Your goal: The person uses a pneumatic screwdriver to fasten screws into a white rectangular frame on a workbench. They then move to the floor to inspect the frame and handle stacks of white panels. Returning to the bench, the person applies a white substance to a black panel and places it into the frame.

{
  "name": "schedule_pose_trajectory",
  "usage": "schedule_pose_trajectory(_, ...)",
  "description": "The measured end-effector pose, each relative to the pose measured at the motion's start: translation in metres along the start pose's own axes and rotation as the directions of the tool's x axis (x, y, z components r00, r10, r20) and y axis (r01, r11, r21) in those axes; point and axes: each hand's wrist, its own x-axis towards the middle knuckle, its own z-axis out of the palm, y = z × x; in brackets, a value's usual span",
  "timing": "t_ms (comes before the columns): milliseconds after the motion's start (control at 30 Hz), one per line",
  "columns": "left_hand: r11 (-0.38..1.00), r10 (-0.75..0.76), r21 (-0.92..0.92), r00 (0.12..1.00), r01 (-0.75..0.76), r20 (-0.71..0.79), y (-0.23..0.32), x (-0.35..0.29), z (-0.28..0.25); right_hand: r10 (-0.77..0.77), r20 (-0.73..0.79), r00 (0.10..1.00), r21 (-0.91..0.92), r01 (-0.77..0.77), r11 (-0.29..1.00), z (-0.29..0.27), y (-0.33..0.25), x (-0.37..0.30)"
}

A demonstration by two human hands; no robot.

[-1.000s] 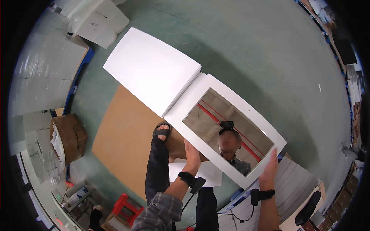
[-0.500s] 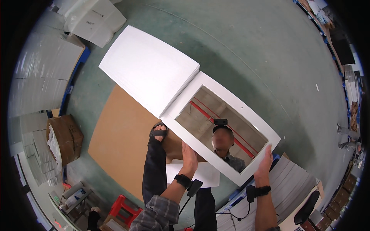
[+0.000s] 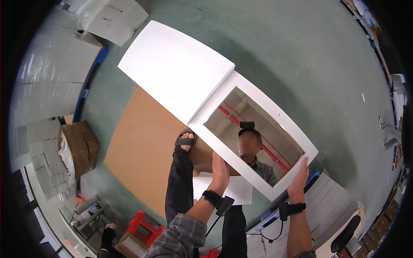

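Observation:
A white-framed mirror panel (image 3: pixel 282 120) lies at a slant in front of me, its glass reflecting a ceiling with red pipes. My left hand (image 3: pixel 220 173) is against its near long edge, fingers straight and close together. At the right short end, my right hand (image 3: pixel 297 179) clasps the edge near the corner, its lower fingers partly hidden. The panel's far end meets a stack of white boards (image 3: pixel 176 69), sitting slightly lower than the stack's top. Both wrists carry black straps with small devices.
A brown cardboard sheet (image 3: pixel 142 146) and my sandalled foot (image 3: pixel 186 139) are left of the panel. A white sheet (image 3: pixel 236 189) lies below it. Around stand a brown carton (image 3: pixel 79 148), red stool (image 3: pixel 144 228), wrapped stacks (image 3: pixel 64 73) and grey boards (image 3: pixel 322 200). Another person's legs (image 3: pixel 389 133) show far right.
The whole view has shifted a little. The mirror panel has come slightly closer to the stack's edge, with both hands staying at the same places on it.

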Motion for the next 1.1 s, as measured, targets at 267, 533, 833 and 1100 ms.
schedule_pose_trajectory(267, 0.987, 0.026, -0.157, 0.998, -0.018, 0.049, 0.012, -0.012, 0.009, -0.008, 0.016, 1.0, -0.121, 0.01, 0.993, -0.008, 0.008, 0.005)
schedule_pose_trajectory(533, 0.983, 0.04, -0.182, 0.981, -0.005, 0.19, 0.008, -0.01, 0.001, -0.013, 0.076, 0.997, -0.796, 0.069, 0.602, -0.006, -0.034, -0.005)
schedule_pose_trajectory(833, 0.999, 0.01, 0.041, 0.995, -0.014, 0.098, 0.005, -0.031, 0.019, -0.315, 0.24, 0.918, -0.841, 0.359, 0.404, -0.01, -0.078, 0.018)
schedule_pose_trajectory(1100, 0.929, -0.328, 0.195, 0.943, 0.313, 0.048, -0.06, -0.098, 0.046, 0.025, 0.467, 0.884, -0.827, 0.426, 0.368, 0.023, -0.112, 0.103)
